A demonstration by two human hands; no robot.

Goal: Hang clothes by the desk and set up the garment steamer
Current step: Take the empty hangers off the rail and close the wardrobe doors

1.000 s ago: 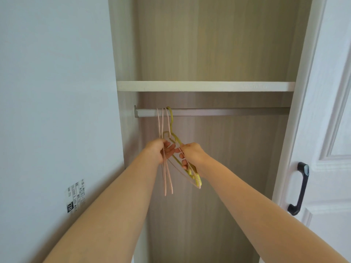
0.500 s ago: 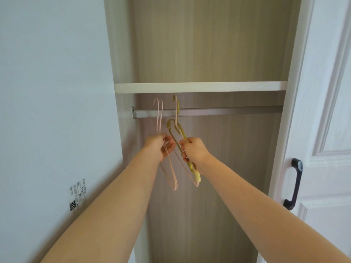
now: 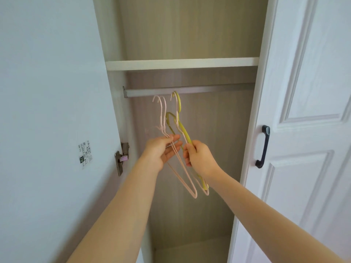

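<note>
Inside the open wardrobe [image 3: 190,35], below its rail [image 3: 190,90], the left hand [image 3: 161,150] pinches pink hangers [image 3: 182,168]; the right hand [image 3: 199,158] grips yellow hangers [image 3: 183,130] (hooks close together, so they may tangle and slip).

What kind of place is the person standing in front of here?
Most likely an open wardrobe in a home. A metal hanging rail runs under a shelf, a panelled door stands open, and the left hand and right hand hold clothes hangers.

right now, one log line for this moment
left hand: holds pink hangers | right hand: holds green hangers | hooks: off rail
</note>
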